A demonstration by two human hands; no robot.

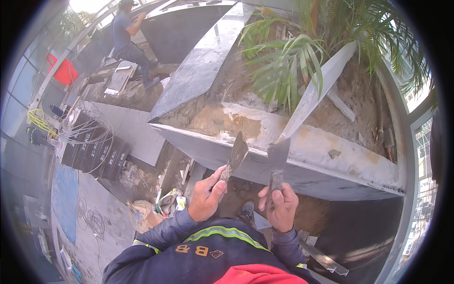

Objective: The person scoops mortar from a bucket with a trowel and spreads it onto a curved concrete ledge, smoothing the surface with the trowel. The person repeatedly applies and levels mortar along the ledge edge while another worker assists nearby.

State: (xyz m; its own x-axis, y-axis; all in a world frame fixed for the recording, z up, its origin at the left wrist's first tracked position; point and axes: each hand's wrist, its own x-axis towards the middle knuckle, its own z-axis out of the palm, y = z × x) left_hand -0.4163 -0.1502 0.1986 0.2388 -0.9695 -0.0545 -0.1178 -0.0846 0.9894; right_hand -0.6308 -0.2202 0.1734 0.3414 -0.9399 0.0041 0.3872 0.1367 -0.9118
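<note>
My left hand (206,194) is closed around the handle of a trowel (239,152), whose narrowing, dirty metal blade points up and away from me. In my right hand (280,207) is a putty knife (278,155) with a wide, flat grey blade, also held upright. The two blades are apart, side by side, in front of the planter wall (208,146). Behind them runs the wall's rough top (236,120), partly covered with brown, damp-looking mortar and white residue. A polished grey stone slab (203,64) caps the wall to the left.
A pale stone strip (319,85) lies across the planter soil beside a palm (302,61). To the left are stacked dark blocks (94,146) with tangled cables (90,125). Farther back, a person (127,35) stands near a red container (62,69). Offcuts (326,260) lie by my right side.
</note>
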